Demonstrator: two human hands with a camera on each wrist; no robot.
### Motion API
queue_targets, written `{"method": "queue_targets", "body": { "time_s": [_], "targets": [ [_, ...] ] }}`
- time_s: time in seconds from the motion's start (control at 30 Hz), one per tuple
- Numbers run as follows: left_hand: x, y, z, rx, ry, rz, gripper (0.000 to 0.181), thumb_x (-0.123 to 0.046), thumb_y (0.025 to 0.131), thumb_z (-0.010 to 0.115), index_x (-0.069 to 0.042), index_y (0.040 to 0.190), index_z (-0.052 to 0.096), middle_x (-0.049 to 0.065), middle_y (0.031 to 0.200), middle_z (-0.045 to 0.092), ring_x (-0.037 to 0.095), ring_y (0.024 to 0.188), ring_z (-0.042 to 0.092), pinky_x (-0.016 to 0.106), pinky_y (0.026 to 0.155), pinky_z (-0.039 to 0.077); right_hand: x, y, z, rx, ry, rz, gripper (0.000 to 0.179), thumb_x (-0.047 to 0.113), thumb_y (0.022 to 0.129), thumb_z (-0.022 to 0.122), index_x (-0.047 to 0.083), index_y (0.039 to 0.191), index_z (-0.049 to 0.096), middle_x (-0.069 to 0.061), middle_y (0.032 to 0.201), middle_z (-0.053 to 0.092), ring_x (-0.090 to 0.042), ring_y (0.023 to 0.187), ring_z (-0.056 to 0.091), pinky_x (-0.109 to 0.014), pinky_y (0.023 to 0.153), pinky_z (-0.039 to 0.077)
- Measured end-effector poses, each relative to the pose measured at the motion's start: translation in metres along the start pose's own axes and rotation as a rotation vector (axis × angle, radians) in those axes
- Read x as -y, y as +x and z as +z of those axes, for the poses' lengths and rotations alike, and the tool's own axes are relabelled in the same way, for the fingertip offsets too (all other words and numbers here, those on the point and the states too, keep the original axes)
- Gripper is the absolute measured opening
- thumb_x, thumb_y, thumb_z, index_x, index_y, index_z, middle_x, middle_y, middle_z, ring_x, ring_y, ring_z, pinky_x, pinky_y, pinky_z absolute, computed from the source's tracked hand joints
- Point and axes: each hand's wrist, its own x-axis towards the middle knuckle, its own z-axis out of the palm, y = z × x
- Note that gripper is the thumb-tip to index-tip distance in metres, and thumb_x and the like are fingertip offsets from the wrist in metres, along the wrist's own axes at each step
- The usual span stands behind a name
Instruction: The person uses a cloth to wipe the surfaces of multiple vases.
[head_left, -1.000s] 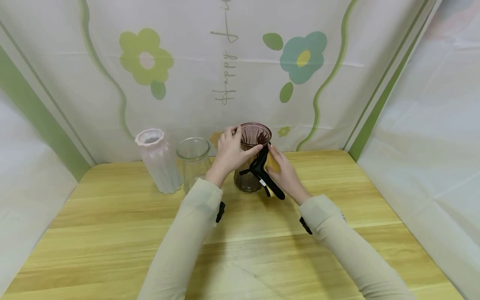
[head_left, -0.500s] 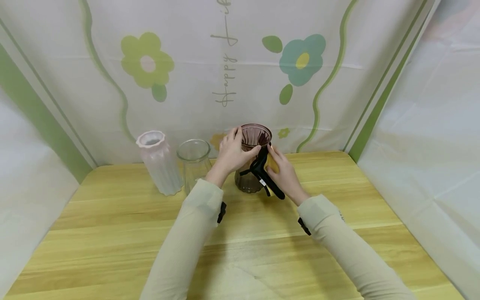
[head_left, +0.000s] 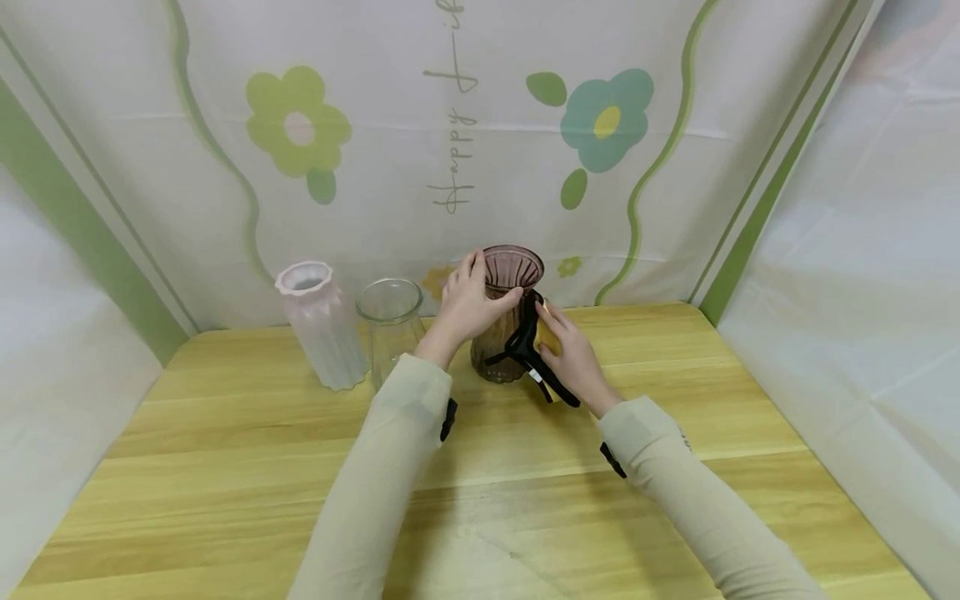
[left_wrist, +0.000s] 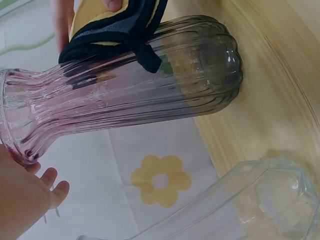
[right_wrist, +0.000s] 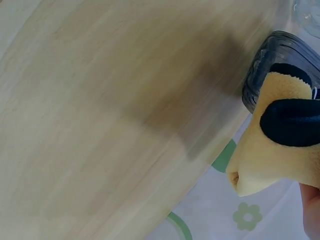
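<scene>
A ribbed, purple-tinted glass vase (head_left: 491,343) stands upright at the back of the table. My left hand (head_left: 468,307) grips its flared rim, thumb in front and fingers at the far left side; in the left wrist view, the fingertips show just beyond the rim. My right hand (head_left: 576,357) holds a folded cloth (right_wrist: 275,150), yellow with dark edging, against the vase's right side. In the left wrist view the cloth (left_wrist: 112,32) lies along the upper body of the vase. Part of the right hand is hidden behind the cloth.
Left of the purple vase stands a clear glass vase (head_left: 390,333), partly behind the left forearm. Further left is a fluted pink-white vase (head_left: 322,333). A printed curtain (head_left: 390,150) hangs behind the wooden table (head_left: 525,500), with white sheets at both sides.
My right hand and the cloth have shifted slightly down and to the right along the vase's side. The left hand stays on the rim.
</scene>
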Motion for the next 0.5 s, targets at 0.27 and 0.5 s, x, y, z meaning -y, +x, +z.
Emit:
{"method": "queue_targets", "body": {
  "time_s": [0.27,0.5],
  "targets": [
    [-0.0004,0.0031,0.0008,-0.002,0.001,-0.003,0.092,-0.057,0.091,0.051,-0.009,0.155,0.005,0.011,0.162,0.007,0.035,0.148,0.012,0.053,0.121,0.011,-0.0031,-0.0031,-0.0011,-0.015,0.004,0.020,0.069,-0.001,0.088,0.062,0.010,0.149,0.033,-0.018,0.153,0.034,-0.040,0.113,0.057,-0.038,0.071,0.048],
    [0.0012,0.0056,0.0019,-0.032,-0.016,-0.023,0.093,-0.057,0.089,0.053,-0.011,0.155,0.006,0.010,0.162,0.009,0.036,0.147,0.014,0.056,0.120,0.013,-0.0063,-0.0028,-0.0016,-0.039,0.013,0.033,0.070,-0.002,0.088,0.062,0.011,0.150,0.032,-0.018,0.152,0.035,-0.040,0.113,0.056,-0.040,0.074,0.047]
  ]
}}
